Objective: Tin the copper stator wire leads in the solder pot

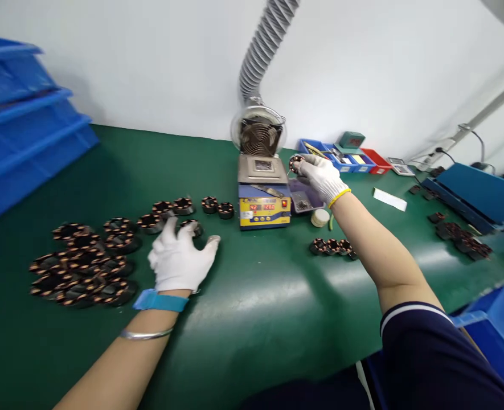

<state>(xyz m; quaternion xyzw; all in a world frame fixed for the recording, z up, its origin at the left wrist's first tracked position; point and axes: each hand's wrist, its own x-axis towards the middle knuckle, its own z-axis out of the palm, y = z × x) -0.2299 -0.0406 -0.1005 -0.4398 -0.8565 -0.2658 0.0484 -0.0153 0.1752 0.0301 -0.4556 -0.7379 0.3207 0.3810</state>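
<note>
My right hand (320, 175), in a white glove, grips a small motor stator (295, 163) with copper windings. It holds the stator up at the right edge of the solder pot (263, 196), which has a yellow panel with red digits. My left hand (181, 256), gloved too, is spread over the bench with thumb and fingers apart. Just beyond its fingers lies another stator (192, 228), partly hidden by them; whether they touch it I cannot tell. More stators (162, 209) lie around that hand, and a dense group (83, 265) sits to its left.
A fume hose (266, 48) hangs behind the solder pot. Several stators (332, 246) stand in a row below my right forearm. Blue trays (25, 125) are stacked at left. Small bins (339, 156), a round tub (319, 217) and a blue machine (478, 193) are on the right.
</note>
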